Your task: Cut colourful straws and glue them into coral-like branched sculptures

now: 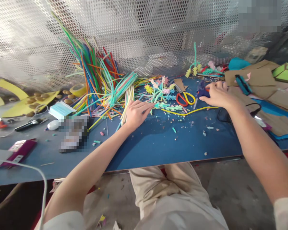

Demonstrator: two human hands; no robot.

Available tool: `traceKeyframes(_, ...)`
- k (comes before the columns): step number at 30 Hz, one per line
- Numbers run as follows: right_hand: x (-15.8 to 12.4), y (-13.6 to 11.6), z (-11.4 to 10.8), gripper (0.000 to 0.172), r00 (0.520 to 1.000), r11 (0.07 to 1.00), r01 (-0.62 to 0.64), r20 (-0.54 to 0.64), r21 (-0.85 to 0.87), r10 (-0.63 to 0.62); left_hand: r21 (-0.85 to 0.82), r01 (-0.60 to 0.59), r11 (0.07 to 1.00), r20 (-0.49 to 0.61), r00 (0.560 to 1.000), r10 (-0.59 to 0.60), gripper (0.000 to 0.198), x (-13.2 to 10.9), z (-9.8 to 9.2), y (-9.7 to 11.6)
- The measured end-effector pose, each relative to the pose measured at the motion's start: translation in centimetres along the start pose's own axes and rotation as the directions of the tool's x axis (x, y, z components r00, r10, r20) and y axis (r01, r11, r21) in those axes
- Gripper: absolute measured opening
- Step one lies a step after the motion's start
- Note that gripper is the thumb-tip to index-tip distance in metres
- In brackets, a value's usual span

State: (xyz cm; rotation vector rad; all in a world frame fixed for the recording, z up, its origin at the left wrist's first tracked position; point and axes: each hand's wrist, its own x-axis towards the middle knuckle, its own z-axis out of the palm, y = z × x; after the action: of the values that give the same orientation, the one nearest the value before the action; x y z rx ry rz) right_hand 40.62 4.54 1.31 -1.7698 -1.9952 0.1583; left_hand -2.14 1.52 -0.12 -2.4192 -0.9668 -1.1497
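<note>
My left hand (138,113) is closed at the middle of the table, its fingertips pinching the near end of a mint-green pipe-cleaner sprig (169,106). Just behind that sprig lie pastel pipe-cleaner flowers (162,91) in pink, yellow and blue. Farther right, my right hand (218,93) has its fingers around a dark purple glue gun (201,89), which is partly hidden by the hand. Scissors (186,99) with red and yellow handles rest between the two hands. A yellow pipe cleaner (189,112) stretches below the scissors towards my right wrist.
A large bundle of coloured pipe cleaners (93,76) leans on the perforated metal screen (144,35). At left are a blue face mask (61,110), yellow tape (78,89) and a purple packet (20,151). Cardboard pieces (252,78) and a black cord (222,115) lie at right.
</note>
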Motion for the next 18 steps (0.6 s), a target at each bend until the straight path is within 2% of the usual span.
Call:
traceKeyframes(3, -0.7, -2.4, 0.1, 0.038, 0.995, 0.995, 0.094, -0.018, 0.033, -0.094, 0.009, 0.011, 1.000, -0.001, 1.000, -0.011, 0.025, 0.1, -0.1, 0.1)
traceKeyframes(4, -1.0, -3.7, 0.2, 0.032, 0.980, 0.976, 0.187, 0.048, 0.110, -0.193, 0.011, 0.010, 1.000, -0.001, 1.000, -0.010, 0.025, 0.1, -0.1, 0.1)
traceKeyframes(5, -1.5, -5.0, 0.3, 0.030, 0.935, 0.932, 0.282, 0.151, 0.228, -0.320, 0.013, 0.006, 1.000, 0.001, 1.000, -0.006, 0.025, 0.1, -0.2, 0.1)
traceKeyframes(6, -1.9, -6.4, 0.6, 0.031, 0.850, 0.872, 0.348, 0.277, 0.345, -0.449, 0.014, 0.001, 1.000, 0.004, 1.000, -0.001, 0.025, 0.1, -0.2, 0.1)
traceKeyframes(7, -2.5, -7.7, 0.9, 0.032, 0.736, 0.811, 0.390, 0.381, 0.437, -0.560, 0.014, -0.003, 1.000, 0.009, 1.000, 0.003, 0.025, 0.1, -0.2, 0.1)
traceKeyframes(8, -3.0, -8.8, 1.4, 0.032, 0.636, 0.758, 0.415, 0.436, 0.503, -0.637, 0.012, -0.007, 1.000, 0.014, 1.000, 0.007, 0.026, 0.0, -0.2, 0.1)
traceKeyframes(9, -3.5, -9.8, 1.9, 0.032, 0.563, 0.719, 0.435, 0.459, 0.542, -0.687, 0.010, -0.010, 1.000, 0.019, 1.000, 0.010, 0.026, 0.0, -0.1, 0.0)
traceKeyframes(10, -3.9, -10.5, 2.4, 0.032, 0.513, 0.689, 0.455, 0.467, 0.563, -0.720, 0.006, -0.010, 1.000, 0.025, 1.000, 0.009, 0.026, -0.1, -0.1, -0.1)
traceKeyframes(11, -4.3, -11.1, 2.9, 0.031, 0.481, 0.668, 0.474, 0.466, 0.574, -0.742, 0.002, -0.008, 1.000, 0.029, 1.000, 0.008, 0.026, -0.1, 0.0, -0.1)
traceKeyframes(14, -5.0, -12.1, 3.9, 0.029, 0.444, 0.640, 0.500, 0.462, 0.584, -0.768, -0.018, -0.001, 1.000, 0.036, 0.999, 0.002, 0.025, -0.2, 0.1, -0.3)
traceKeyframes(18, -5.3, -12.6, 3.8, 0.033, 0.456, 0.662, 0.475, 0.481, 0.580, -0.749, -0.027, 0.010, 1.000, 0.044, 0.999, -0.008, 0.023, -0.2, 0.0, -0.2)
